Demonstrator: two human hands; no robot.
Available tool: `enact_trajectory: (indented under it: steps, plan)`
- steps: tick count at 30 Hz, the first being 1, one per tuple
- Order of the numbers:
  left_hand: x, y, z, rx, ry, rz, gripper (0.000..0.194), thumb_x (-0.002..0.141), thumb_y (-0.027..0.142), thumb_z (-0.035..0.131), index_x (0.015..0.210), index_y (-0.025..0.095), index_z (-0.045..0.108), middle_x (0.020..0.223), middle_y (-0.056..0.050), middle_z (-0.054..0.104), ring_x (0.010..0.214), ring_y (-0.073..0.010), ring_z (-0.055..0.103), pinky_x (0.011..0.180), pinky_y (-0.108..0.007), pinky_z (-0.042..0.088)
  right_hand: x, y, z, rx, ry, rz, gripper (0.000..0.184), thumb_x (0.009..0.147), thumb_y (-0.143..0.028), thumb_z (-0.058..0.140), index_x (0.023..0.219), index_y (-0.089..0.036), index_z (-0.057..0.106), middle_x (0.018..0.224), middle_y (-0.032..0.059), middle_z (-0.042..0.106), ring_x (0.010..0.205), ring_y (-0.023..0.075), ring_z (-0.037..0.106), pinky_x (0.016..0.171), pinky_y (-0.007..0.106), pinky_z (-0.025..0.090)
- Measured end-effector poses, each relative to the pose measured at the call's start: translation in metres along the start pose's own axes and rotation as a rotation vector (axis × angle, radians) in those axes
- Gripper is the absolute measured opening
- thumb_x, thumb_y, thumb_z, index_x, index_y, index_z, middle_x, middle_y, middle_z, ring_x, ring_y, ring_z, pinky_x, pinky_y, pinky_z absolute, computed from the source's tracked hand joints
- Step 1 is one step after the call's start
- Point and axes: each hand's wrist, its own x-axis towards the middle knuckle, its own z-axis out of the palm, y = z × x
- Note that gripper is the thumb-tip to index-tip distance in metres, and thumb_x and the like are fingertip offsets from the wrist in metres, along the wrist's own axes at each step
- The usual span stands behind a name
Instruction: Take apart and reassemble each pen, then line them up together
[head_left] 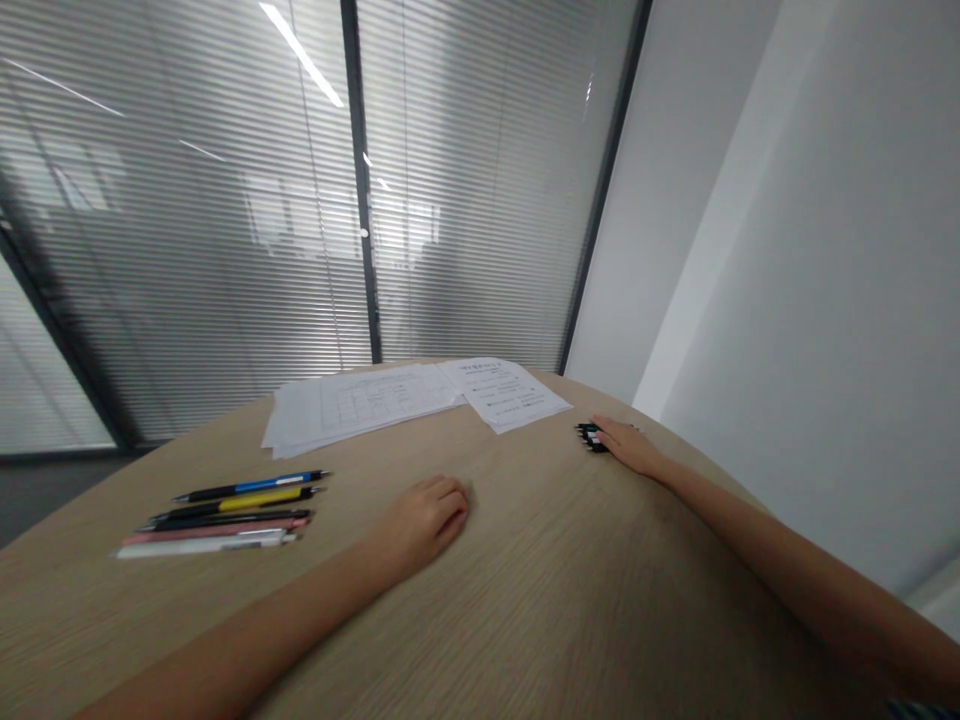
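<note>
Dark pens right under the right hand, lying crosswise

So the bunch of dark pens [592, 437] is at the right hand [626, 445], which covers one end; visible tips point leftward. Can't tell if it's gripping them or just resting on top. Left hand [424, 525] is way farther off, curled in on the counter [525, 610], nothing visible in it. The row of pens and pencils [266, 498] sits left of that one, also roughly crosswise. Papers [375, 400] lie ahead of both hands. Counter edge curves close past the right hand; there's a wide stretch of wood between the hands.
</note>
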Motion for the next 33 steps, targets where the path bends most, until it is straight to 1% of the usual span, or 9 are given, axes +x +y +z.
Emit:
enact_trajectory:
  steps: [7,10,13,15,17,20,24,28,33]
  plan:
    - [0.0,0.0,0.0,0.01,-0.009,0.002,0.016,0.081,0.015,0.039,0.077,0.014,0.054,0.081,-0.007,0.058,0.077,-0.0161,0.053,0.071,-0.028,0.044,-0.002,0.005,-0.001,0.136,0.001,-0.011,0.044,0.08,-0.04,0.035,0.117,-0.019,0.047,0.128,0.0053,0.043,0.119,0.0209,0.034,0.101,0.04,0.021]
    - [0.0,0.0,0.0,0.012,-0.015,0.009,0.017,0.081,0.015,0.038,0.076,0.013,0.054,0.081,-0.008,0.058,0.077,-0.0162,0.053,0.07,-0.029,0.044,-0.003,0.01,-0.003,0.219,0.04,0.049,0.049,0.081,-0.045,0.029,0.117,-0.017,0.047,0.129,0.0057,0.041,0.12,0.0197,0.032,0.102,0.038,0.019]
    - [0.0,-0.001,0.001,0.004,-0.012,0.011,0.018,0.082,0.015,0.037,0.076,0.013,0.054,0.08,-0.008,0.058,0.076,-0.016,0.053,0.07,-0.029,0.044,-0.003,0.024,-0.008,0.31,0.118,0.168,0.057,0.082,-0.05,0.017,0.119,-0.016,0.045,0.129,0.0062,0.04,0.12,0.0203,0.032,0.102,0.039,0.019]
    - [0.0,-0.001,0.002,-0.005,-0.003,0.011,0.018,0.082,0.015,0.037,0.075,0.014,0.054,0.08,-0.007,0.057,0.076,-0.0158,0.053,0.07,-0.028,0.044,-0.002,0.036,-0.011,0.371,0.163,0.265,0.062,0.081,-0.053,0.011,0.118,-0.016,0.045,0.126,0.0077,0.044,0.118,0.0232,0.036,0.1,0.042,0.022]
    - [0.0,-0.002,0.002,-0.011,0.004,0.013,0.018,0.082,0.016,0.037,0.076,0.014,0.053,0.08,-0.007,0.057,0.076,-0.0158,0.053,0.069,-0.028,0.044,-0.001,0.049,-0.013,0.44,0.188,0.354,0.07,0.08,-0.054,0.001,0.118,-0.015,0.045,0.122,0.011,0.049,0.112,0.0255,0.043,0.095,0.045,0.03]
    - [0.0,-0.002,0.002,-0.018,0.016,0.01,0.017,0.082,0.016,0.037,0.077,0.014,0.053,0.079,-0.007,0.057,0.075,-0.0157,0.053,0.069,-0.028,0.044,0.002,0.063,-0.012,0.543,0.194,0.428,0.078,0.077,-0.055,-0.008,0.119,-0.014,0.044,0.118,0.0134,0.051,0.106,0.0256,0.049,0.088,0.044,0.039]
    - [-0.001,-0.001,0.001,-0.042,0.03,0.013,0.018,0.082,0.017,0.037,0.074,0.015,0.052,0.078,-0.007,0.057,0.073,-0.0152,0.053,0.068,-0.027,0.044,0.004,0.071,-0.013,0.633,0.178,0.448,0.08,0.075,-0.057,-0.011,0.119,-0.018,0.043,0.117,0.012,0.052,0.107,0.0243,0.049,0.089,0.045,0.037]
    - [-0.001,-0.001,0.001,-0.043,0.027,0.005,0.017,0.082,0.018,0.037,0.075,0.015,0.053,0.078,-0.007,0.057,0.075,-0.0157,0.053,0.069,-0.028,0.044,0.007,0.072,-0.014,0.686,0.144,0.444,0.079,0.075,-0.057,-0.012,0.119,-0.02,0.042,0.119,0.0112,0.051,0.11,0.0224,0.046,0.092,0.045,0.034]
    - [-0.001,-0.001,0.002,-0.037,0.009,0.008,0.017,0.082,0.017,0.037,0.075,0.014,0.052,0.079,-0.007,0.057,0.075,-0.0157,0.053,0.069,-0.028,0.044,0.012,0.069,-0.014,0.722,0.127,0.448,0.079,0.075,-0.055,-0.013,0.119,-0.017,0.04,0.122,0.0128,0.048,0.113,0.0207,0.042,0.093,0.041,0.033]
